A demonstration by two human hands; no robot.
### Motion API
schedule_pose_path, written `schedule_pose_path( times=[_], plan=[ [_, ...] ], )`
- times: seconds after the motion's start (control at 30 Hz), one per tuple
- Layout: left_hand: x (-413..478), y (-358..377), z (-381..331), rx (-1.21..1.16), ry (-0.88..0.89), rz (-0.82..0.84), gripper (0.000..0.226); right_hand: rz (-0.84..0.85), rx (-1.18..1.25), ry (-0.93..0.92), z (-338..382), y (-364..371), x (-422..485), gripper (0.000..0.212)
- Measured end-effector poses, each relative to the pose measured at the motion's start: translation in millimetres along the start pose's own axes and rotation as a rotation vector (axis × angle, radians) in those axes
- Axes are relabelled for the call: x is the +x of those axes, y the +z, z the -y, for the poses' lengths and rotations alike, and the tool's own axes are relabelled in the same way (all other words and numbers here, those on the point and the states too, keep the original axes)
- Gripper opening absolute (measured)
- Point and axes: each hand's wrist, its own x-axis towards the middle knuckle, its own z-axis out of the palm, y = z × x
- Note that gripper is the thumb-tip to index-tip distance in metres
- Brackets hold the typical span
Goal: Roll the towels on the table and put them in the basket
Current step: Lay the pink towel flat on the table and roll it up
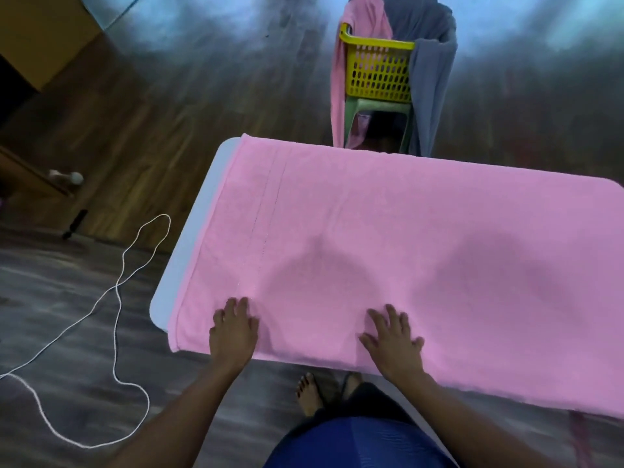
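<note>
One dark wood-plank floor (202,96) fills most of the frame. Across the centre and right, a large pink terry towel (388,224) lies spread flat over a white rounded-corner bench (189,251), covering all of it but a bare strip along the left edge. The towel's near edge hangs just over the front of the bench.

At top centre, a grey towel (434,89) and a second pink towel (337,96) hang over the right and left sides of a yellow slotted plastic basket (378,72). The basket stands on a pale green plastic stool (351,109) beyond the far edge of the bench. A thin white cord (114,298) loops over the floor at lower left.

At lower centre, the left hand (233,329) and right hand (393,339) rest palm-down on the large pink terry towel near its front edge. They are well apart, with fingers straight and spread.
</note>
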Motion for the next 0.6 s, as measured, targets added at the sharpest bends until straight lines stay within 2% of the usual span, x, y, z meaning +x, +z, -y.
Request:
schedule_pose_path(
  times=[0.13,0.27,0.47,0.6],
  plan=[
    [26,-20,-13,0.014,-0.024,-0.063,0.039,-0.142,-0.011,0.03,14,-25,21,0.045],
    [78,-46,-37,-0.023,0.125,-0.09,0.043,-0.238,0.043,-0.021,28,-69,80,0.045],
    [176,-78,-95,-0.004,0.295,-0.11,0.049,-0.227,0.036,-0.041,41,-127,184,0.054],
    [242,-78,-128,0.037,0.319,-0.101,0.051,-0.24,0.028,-0.031,39,-149,242,0.056]
  ],
)
